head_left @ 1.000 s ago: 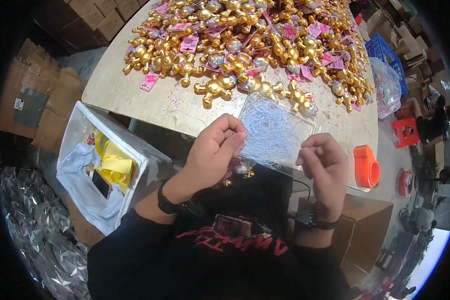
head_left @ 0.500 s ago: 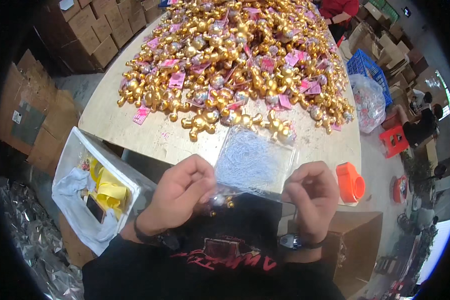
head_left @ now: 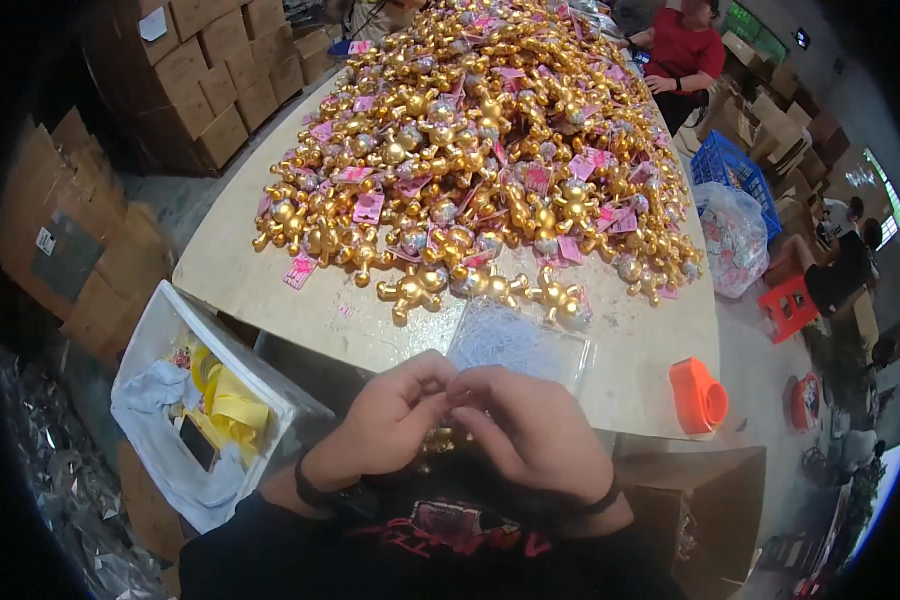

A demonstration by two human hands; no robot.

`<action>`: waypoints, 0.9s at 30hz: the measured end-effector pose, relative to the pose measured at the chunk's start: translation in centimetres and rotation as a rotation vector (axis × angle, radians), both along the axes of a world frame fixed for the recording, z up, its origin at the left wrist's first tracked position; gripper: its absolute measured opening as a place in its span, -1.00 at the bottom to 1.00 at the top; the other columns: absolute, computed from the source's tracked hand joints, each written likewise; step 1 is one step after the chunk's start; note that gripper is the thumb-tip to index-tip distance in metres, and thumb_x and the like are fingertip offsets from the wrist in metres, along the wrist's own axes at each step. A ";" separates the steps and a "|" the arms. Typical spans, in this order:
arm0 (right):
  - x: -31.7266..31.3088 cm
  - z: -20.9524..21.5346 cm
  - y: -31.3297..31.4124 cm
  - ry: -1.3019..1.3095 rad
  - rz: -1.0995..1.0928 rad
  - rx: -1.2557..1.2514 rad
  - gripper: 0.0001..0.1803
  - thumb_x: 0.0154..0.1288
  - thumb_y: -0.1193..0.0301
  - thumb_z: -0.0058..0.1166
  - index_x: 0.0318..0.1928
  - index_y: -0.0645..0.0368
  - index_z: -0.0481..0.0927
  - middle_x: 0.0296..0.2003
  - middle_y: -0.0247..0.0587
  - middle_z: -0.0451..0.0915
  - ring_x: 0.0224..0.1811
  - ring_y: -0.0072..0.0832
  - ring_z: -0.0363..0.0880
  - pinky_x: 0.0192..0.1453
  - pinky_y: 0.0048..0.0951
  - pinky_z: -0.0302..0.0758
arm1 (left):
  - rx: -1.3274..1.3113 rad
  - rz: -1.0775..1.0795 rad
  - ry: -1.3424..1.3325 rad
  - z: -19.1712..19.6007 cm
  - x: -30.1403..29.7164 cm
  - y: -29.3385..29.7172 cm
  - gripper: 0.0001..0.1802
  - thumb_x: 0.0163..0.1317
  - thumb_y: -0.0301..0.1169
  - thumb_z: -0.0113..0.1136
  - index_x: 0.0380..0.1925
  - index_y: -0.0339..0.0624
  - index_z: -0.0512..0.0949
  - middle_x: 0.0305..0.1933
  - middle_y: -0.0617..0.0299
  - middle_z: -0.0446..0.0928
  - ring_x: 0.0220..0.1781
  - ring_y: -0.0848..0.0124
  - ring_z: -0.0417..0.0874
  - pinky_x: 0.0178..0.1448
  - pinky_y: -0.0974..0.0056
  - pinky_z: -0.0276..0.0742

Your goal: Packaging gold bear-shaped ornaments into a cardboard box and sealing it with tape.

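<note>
My left hand (head_left: 392, 418) and my right hand (head_left: 532, 425) meet at the fingertips in front of my chest, both closed in a pinch. What lies between the fingers is too small to make out. Just under them, partly hidden, shows a small gold figure (head_left: 444, 440); whether it hangs from my fingers I cannot tell. Behind my hands, at the table's near edge, is a clear shallow tray (head_left: 576, 352) holding a tangle of thin pale-blue strands (head_left: 500, 340). Several shiny gold figure charms (head_left: 412, 290) with silvery balls and pink tags lie beyond it.
A big heap of gold charms (head_left: 490, 150) covers much of the table (head_left: 260, 270). An orange tape-like roll (head_left: 698, 396) sits at the right corner. At left stands a white bin (head_left: 290, 405) with cloth and yellow strips; at right, a cardboard box (head_left: 700, 500). A person in red (head_left: 682, 50) is beyond.
My hands have come together from either side of the tray, the right one moving left. The view has tipped up slightly, showing more of the person in red.
</note>
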State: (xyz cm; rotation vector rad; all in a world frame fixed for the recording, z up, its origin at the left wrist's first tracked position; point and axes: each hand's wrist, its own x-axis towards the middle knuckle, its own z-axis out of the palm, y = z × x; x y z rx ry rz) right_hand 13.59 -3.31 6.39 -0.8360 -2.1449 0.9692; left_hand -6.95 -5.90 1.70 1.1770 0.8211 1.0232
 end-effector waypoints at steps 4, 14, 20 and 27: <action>0.3 0.5 0.1 0.024 -0.025 -0.056 -0.72 0.43 0.49 0.21 0.11 0.15 0.61 -0.29 -0.06 0.73 -0.27 -0.16 0.78 -0.25 -0.26 0.63 | -0.024 -0.109 -0.054 -0.3 0.0 0.6 -0.90 0.60 -0.52 0.02 0.01 -0.28 0.46 -0.19 0.25 0.61 -0.12 0.54 0.66 0.02 0.39 0.58; 2.3 0.3 -0.1 0.034 -0.064 -0.254 -0.73 0.42 0.50 0.26 0.09 0.14 0.62 -0.46 -0.18 0.62 -0.47 -0.39 0.64 -0.31 -0.42 0.55 | -0.181 -0.264 0.078 0.3 0.4 0.6 -0.88 0.54 -0.42 0.19 -0.09 -0.25 0.58 -0.22 0.29 0.67 -0.29 0.63 0.63 -0.27 0.48 0.56; 3.2 -0.1 -0.2 0.119 -0.059 -0.245 -0.73 0.42 0.52 0.25 0.10 0.13 0.62 -0.46 -0.18 0.63 -0.47 -0.41 0.66 -0.30 -0.45 0.55 | -0.196 -0.279 0.157 0.7 0.1 0.9 -0.85 0.53 -0.38 0.22 -0.04 -0.22 0.61 -0.21 0.32 0.68 -0.29 0.65 0.61 -0.34 0.50 0.53; 2.5 -1.1 -0.3 0.162 0.004 -0.176 -0.74 0.42 0.52 0.23 0.09 0.14 0.64 -0.26 -0.08 0.72 -0.26 -0.21 0.77 -0.14 -0.36 0.63 | -0.165 -0.227 0.064 0.0 0.7 0.8 -0.88 0.51 -0.46 0.22 -0.05 -0.26 0.59 -0.18 0.29 0.69 -0.19 0.63 0.66 -0.15 0.47 0.57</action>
